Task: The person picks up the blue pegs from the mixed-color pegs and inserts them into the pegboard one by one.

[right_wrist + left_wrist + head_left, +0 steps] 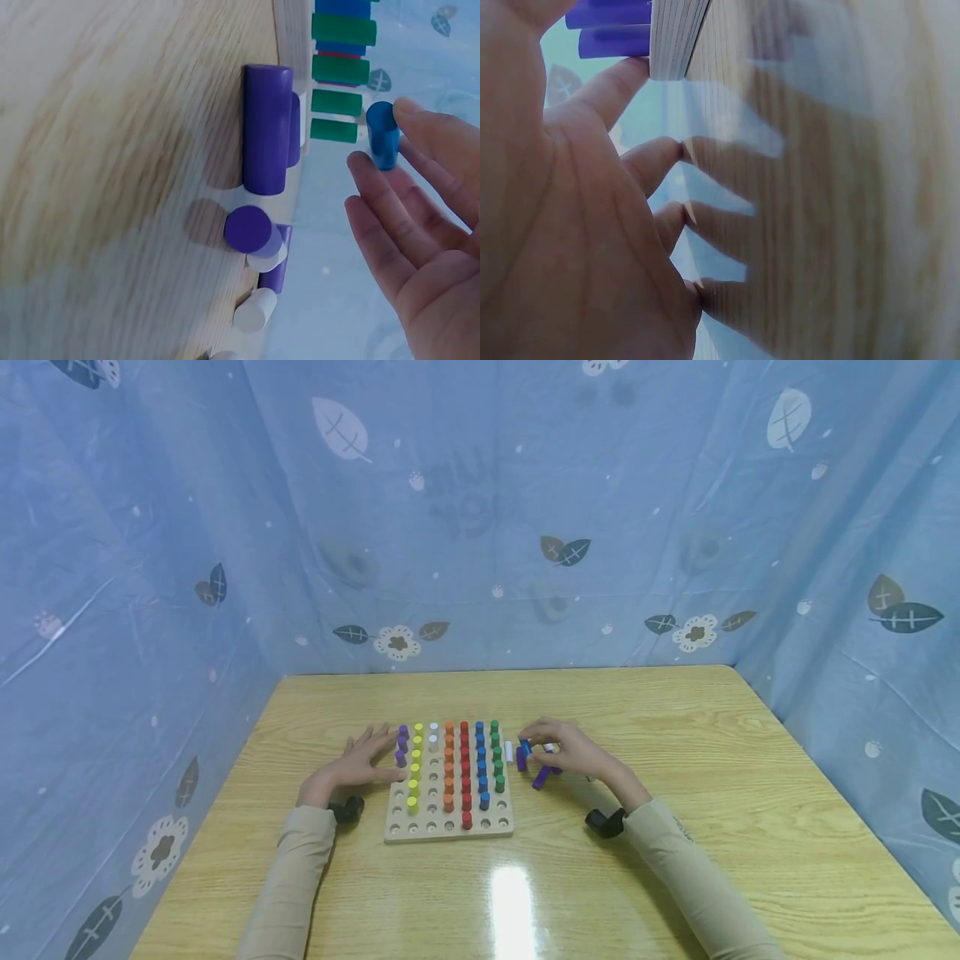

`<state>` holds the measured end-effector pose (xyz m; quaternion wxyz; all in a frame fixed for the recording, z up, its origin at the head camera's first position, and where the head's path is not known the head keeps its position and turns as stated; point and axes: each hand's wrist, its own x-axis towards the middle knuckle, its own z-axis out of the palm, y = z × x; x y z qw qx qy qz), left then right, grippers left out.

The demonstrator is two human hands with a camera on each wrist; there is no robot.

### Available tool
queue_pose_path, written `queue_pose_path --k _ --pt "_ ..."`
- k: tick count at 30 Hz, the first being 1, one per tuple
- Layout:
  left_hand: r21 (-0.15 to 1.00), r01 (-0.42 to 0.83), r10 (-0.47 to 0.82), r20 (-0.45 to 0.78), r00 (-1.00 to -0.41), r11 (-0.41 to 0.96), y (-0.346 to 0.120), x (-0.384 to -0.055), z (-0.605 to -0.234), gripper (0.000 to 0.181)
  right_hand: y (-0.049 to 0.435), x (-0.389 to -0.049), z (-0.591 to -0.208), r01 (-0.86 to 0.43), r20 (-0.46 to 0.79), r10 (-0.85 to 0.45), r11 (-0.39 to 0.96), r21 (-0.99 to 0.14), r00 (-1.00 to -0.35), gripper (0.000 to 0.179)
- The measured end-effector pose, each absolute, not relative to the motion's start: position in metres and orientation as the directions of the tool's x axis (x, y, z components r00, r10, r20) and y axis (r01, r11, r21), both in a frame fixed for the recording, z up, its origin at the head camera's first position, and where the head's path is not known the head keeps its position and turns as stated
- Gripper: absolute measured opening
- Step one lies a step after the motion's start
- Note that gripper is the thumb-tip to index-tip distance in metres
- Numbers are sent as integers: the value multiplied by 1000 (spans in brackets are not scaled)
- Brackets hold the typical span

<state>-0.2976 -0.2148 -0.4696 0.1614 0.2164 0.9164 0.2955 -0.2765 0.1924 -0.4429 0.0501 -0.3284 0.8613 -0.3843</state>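
A wooden pegboard (442, 837) lies on the table, with columns of purple, yellow, white, orange, red, blue and green pegs standing in it. Along its left edge my left hand (356, 766) spreads its fingers, the index finger touching the board's side in the left wrist view, near the purple pegs (615, 41). To the right of the board, my right hand (570, 748) pinches a blue peg (384, 139) between thumb and fingers, held above the table. Under and around that hand lie loose purple pegs (542, 777) and white pegs (255, 311).
The wooden table (637, 710) reaches to a blue patterned curtain (487, 527) at the back and sides. Several front and left holes in the board hold no peg. A black wrist camera (604, 823) sits below the right wrist, another (348, 810) by the left.
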Motion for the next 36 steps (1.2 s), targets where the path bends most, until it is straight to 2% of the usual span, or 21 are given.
queue_pose_path --k 24,31,36 --pt "606 302 487 -165 -858 736 -216 -297 -470 90 177 -266 -437 -527 202 -610 416 -741 -766 40" --pt "599 303 488 -170 -856 741 -216 -298 -472 91 166 -250 -417 -548 254 -634 322 -772 -730 36" --pt "592 313 493 -166 -854 742 -216 -299 -472 91 165 -251 -425 -570 282 -639 299 -765 -715 34"
